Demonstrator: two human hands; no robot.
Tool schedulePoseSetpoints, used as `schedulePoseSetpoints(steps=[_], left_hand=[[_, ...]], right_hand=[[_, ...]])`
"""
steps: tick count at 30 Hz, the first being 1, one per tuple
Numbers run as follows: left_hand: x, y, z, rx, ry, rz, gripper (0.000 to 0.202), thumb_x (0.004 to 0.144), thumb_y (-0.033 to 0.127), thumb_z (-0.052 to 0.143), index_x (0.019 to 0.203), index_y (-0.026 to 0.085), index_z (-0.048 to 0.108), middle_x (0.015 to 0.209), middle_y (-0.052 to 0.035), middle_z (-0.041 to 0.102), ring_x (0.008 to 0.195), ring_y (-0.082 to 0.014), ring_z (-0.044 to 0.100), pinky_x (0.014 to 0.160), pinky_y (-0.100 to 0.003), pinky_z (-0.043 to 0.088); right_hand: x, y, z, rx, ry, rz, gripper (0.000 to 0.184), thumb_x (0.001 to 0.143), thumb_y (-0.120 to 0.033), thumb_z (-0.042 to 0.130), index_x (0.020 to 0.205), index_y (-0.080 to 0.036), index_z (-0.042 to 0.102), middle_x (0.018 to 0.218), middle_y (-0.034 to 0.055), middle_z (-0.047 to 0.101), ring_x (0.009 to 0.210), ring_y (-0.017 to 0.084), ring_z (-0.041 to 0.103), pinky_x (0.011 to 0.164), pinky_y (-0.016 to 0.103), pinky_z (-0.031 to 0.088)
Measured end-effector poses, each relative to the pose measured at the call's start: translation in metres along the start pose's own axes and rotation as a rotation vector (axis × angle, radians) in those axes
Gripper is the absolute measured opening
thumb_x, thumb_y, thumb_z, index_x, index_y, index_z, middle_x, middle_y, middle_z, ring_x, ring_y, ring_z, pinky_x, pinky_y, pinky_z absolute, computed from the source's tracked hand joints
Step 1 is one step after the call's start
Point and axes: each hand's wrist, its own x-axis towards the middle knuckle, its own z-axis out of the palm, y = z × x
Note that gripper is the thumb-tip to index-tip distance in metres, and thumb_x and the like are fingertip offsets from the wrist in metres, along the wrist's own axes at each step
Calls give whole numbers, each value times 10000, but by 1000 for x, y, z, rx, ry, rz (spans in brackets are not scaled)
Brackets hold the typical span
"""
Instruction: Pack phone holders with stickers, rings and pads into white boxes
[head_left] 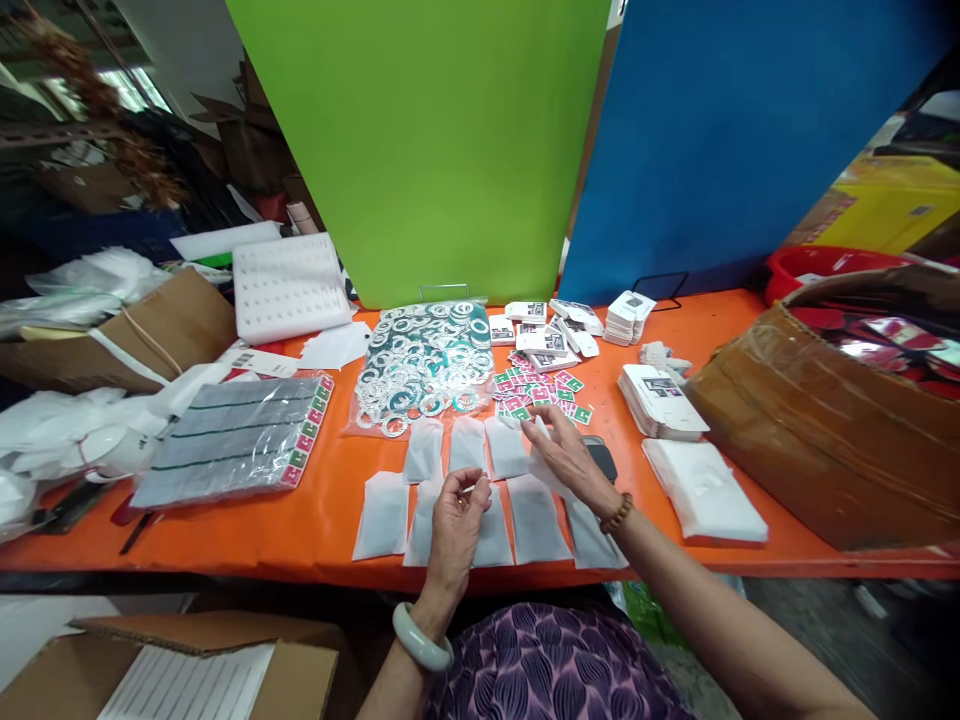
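Several small white pouches (466, 445) lie in two rows on the orange table (315, 520). My left hand (454, 525) hovers over the front row with fingers curled and thumb pinched to them; what they hold is too small to see. My right hand (564, 458) rests flat, fingers stretched, on a white pouch (541, 470) at the right of the rows. A clear bag of silver rings (424, 365) lies behind the pouches. Pink and green tags (536, 392) are scattered just beyond my right fingertips.
A pack of grey strips (234, 440) lies left. White card stacks (660, 398), a white foam stack (703, 490) and a large cardboard box (825, 430) sit right. Green (427, 150) and blue (735, 130) boards stand behind. An open carton (187, 670) is below the table edge.
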Motion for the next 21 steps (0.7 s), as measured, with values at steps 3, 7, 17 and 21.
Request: schedulePoseSetpoints(steps=[3,7,17,21], left_hand=[[-1,-2,15,80,-109,-12,444,767,536,622,1015,169,581,1032,-93,615,891,-183,607,807,-329,497],[-3,0,31,91,-230,31,338,777,461,639,958,183,577,937,-43,613,839,-150,568,773,-274,461],[-12,12,23,447,-186,214,137,693,229,669,605,196,570,985,-67,612,1020,-241,539,948,-378,358],[-20,18,27,489,-160,214,132,669,249,721,780,218,655,1209,-95,570,1168,-275,486,1014,-412,319]], right_hand=[[-26,-12,-8,181,-135,76,383,881,-514,434,1133,-233,499,1112,59,576,976,205,537,807,335,433],[-52,-17,-12,389,-294,82,387,851,-421,492,1191,-244,437,1104,50,578,1005,193,547,799,308,456],[-60,6,-29,552,-268,61,435,672,-333,749,1037,-237,533,1081,46,567,1078,203,536,963,358,434],[-63,12,-31,597,-276,53,468,662,-339,781,1050,-242,538,976,21,568,963,169,560,893,322,463]])
